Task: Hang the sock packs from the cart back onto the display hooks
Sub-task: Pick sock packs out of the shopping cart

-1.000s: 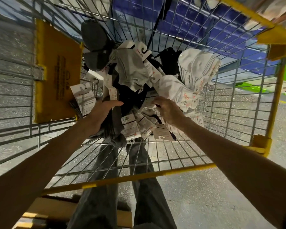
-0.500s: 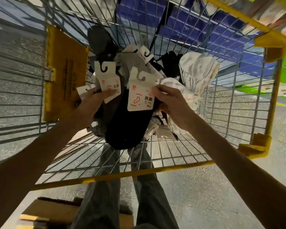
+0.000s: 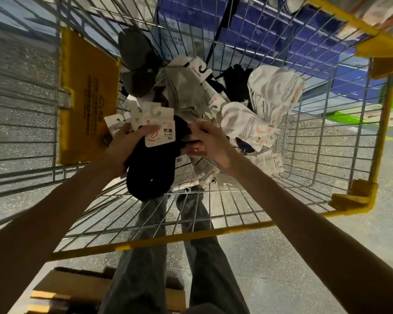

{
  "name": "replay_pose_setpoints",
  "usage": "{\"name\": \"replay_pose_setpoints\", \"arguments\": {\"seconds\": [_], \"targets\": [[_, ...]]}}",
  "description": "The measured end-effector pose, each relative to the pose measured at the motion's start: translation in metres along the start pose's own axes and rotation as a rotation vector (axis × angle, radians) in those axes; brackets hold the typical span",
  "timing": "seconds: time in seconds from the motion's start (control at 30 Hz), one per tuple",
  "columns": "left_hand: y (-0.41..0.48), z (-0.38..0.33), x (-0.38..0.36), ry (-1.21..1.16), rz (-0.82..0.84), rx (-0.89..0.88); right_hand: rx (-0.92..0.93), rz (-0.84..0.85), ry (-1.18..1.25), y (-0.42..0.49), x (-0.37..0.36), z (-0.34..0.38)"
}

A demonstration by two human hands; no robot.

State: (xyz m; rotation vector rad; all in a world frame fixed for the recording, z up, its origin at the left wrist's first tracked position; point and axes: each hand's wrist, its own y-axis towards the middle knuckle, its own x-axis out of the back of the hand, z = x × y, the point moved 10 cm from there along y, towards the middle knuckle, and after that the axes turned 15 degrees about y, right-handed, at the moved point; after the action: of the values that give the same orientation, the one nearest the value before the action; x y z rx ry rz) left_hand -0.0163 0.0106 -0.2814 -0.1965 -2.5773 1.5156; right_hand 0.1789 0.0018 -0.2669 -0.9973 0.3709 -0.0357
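Note:
Inside the wire cart (image 3: 225,234) lies a heap of sock packs with white hook cards. My left hand (image 3: 125,148) grips a bunch of black sock packs (image 3: 152,171) by their white cards (image 3: 159,130), thumb across the front card. My right hand (image 3: 210,148) is just right of the bunch, fingers curled and touching the black socks' side. Grey socks (image 3: 186,94), dark grey socks (image 3: 136,62) and white sock packs (image 3: 270,91) lie deeper in the cart. No display hooks are in view.
A yellow panel (image 3: 89,96) covers the cart's left wall; the rim is yellow. Blue shelving (image 3: 281,30) shows beyond the cart. A cardboard box (image 3: 77,288) sits on the speckled floor by my legs.
The two packs held apart half a second ago are now gathered into my left hand. My right hand let go of its card and dropped to the bunch's right side.

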Motion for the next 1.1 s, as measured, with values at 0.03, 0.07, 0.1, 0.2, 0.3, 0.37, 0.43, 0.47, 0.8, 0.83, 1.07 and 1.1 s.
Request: {"name": "replay_pose_setpoints", "arguments": {"seconds": [0.03, 0.07, 0.1, 0.2, 0.3, 0.37, 0.43, 0.47, 0.8, 0.83, 1.07, 1.1], "targets": [[0.003, 0.000, 0.007, 0.008, -0.031, 0.002, -0.002, -0.011, -0.233, 0.003, 0.006, -0.007], [0.006, 0.000, 0.013, 0.015, -0.061, 0.003, -0.001, 0.007, -0.539, 0.006, 0.010, -0.015], [0.008, -0.001, 0.018, 0.021, -0.088, 0.005, -0.024, 0.066, -0.808, 0.007, 0.012, -0.029], [0.011, -0.003, 0.023, 0.060, -0.108, -0.006, -0.101, 0.331, -1.280, 0.009, 0.007, -0.076], [0.009, -0.004, 0.019, 0.104, -0.090, -0.056, 0.034, 0.360, -1.689, 0.020, 0.001, -0.090], [0.006, -0.003, 0.018, 0.123, -0.118, -0.092, 0.142, 0.368, -1.803, 0.023, -0.008, -0.093], [0.004, 0.000, 0.014, 0.111, -0.125, -0.092, 0.220, 0.444, -1.875, 0.022, -0.016, -0.098], [0.004, 0.003, 0.013, 0.097, -0.119, -0.084, 0.217, 0.475, -1.871, 0.021, -0.014, -0.100], [0.002, -0.005, 0.012, 0.051, -0.094, -0.088, 0.241, 0.586, -1.882, 0.008, -0.006, -0.088], [0.003, -0.004, 0.013, 0.056, -0.096, -0.088, 0.231, 0.592, -1.920, 0.011, -0.007, -0.088], [0.009, 0.007, 0.024, 0.062, -0.126, -0.061, 0.306, 0.552, -2.024, 0.014, -0.015, -0.097], [0.009, 0.007, 0.026, 0.052, -0.131, -0.055, 0.364, 0.539, -2.011, 0.010, -0.016, -0.096]]}}
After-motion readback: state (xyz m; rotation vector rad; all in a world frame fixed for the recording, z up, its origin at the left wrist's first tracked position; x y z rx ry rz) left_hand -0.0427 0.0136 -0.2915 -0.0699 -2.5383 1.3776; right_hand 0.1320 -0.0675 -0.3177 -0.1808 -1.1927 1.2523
